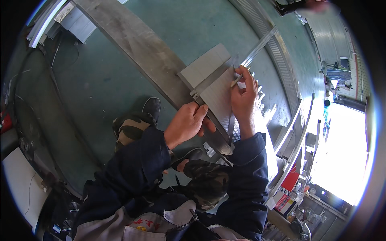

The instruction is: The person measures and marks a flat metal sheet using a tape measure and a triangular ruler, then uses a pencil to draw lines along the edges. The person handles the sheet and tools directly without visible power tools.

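Observation:
A wide, ribbed grey metal profile (219, 94) lies across a long metal beam (138, 44). Over the profile runs a narrow flat metal bar (213, 78), whose near end shows small holes. My left hand (187, 122) is closed at that end, thumb on top and fingers curled round the profile's near edge. At the profile's far right side my right hand (245, 94) pinches a thin, pale stick (236, 82), pencil-like in shape; its exact kind is unclear. Something small and white shows beside those fingers.
Long metal profiles (281, 64) curve through the fisheye view on the right. My shoes (151, 107) stand on the green floor under the beam. A red and white box (283, 201) sits at lower right. Dark cables (56, 92) trail at left. A blurred person's part (317, 5) appears at top right.

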Demonstrator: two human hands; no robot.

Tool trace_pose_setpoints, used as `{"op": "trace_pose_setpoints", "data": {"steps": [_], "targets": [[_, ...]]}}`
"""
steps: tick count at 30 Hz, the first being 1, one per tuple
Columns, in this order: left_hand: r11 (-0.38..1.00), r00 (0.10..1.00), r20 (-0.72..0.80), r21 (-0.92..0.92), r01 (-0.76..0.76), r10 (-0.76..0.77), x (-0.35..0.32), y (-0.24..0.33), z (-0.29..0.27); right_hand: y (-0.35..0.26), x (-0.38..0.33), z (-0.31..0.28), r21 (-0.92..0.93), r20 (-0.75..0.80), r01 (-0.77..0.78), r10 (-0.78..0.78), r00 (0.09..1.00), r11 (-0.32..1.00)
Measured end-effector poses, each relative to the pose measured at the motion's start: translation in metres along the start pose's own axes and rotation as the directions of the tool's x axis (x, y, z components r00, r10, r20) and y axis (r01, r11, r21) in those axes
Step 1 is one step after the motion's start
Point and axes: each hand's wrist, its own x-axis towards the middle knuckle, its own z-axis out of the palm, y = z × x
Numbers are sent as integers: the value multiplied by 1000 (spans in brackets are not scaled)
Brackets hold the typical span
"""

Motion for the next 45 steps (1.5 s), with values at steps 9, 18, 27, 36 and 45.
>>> {"op": "trace_pose_setpoints", "data": {"steps": [9,18,27,36,45], "targets": [[1000,1000,-1,12,15,-15,-1,2,0,0,0,-1,19,8,-9,9,1000,1000],[999,999,-34,-40,-11,9,1,-4,2,4,0,2,68,-2,-26,27,1000,997],[1000,1000,-22,-6,-6,6,-1,0,1,5,0,3,92,0,-37,37,999,995],[1000,1000,-15,-13,-8,8,0,-1,1,4,0,1,80,7,-36,36,999,996],[1000,1000,-18,-6,-14,14,1,-3,1,7,0,3,66,0,-21,21,1000,998]]}}
